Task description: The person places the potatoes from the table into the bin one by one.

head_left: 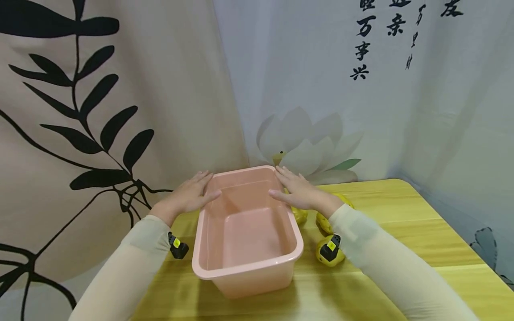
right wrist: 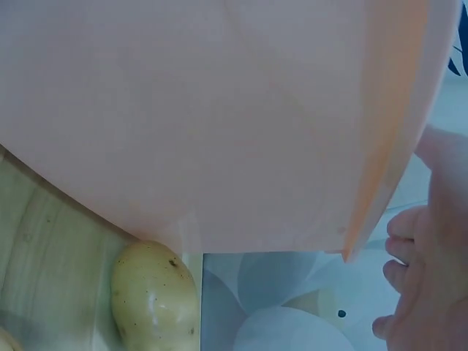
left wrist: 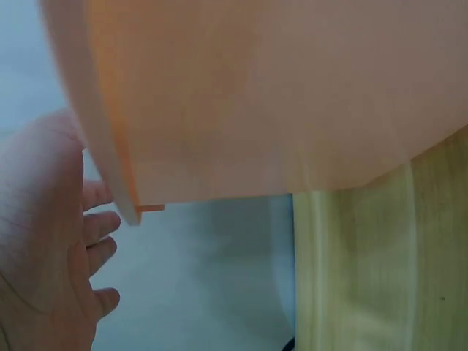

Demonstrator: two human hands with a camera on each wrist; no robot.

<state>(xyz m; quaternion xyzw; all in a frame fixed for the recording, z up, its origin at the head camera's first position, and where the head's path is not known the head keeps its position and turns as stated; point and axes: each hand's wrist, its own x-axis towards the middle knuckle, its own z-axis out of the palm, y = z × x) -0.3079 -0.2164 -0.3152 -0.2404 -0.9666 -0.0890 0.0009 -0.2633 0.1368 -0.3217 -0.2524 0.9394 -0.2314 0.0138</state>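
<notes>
A pink plastic basin [head_left: 257, 232] stands on the wooden table, its inside showing bare. At its far left corner, my left hand [head_left: 186, 196] touches the rim, fingers extended and thumb reaching over the edge. On the far right corner my right hand [head_left: 297, 189] lies in much the same way, fingers straight. From below, the left wrist view shows the basin's outer wall [left wrist: 278, 95] with the left fingers [left wrist: 100, 228] beside the rim. In the right wrist view, a potato [right wrist: 153, 296] sits by the basin's wall, apart from the right fingers [right wrist: 397, 248].
Several yellowish items lie right of the basin, partly hidden by my right arm; one is a round, potato-like piece [head_left: 327, 258]. The wooden table [head_left: 401, 232] extends to the right. A printed curtain [head_left: 180, 89] hangs close behind the table's far edge.
</notes>
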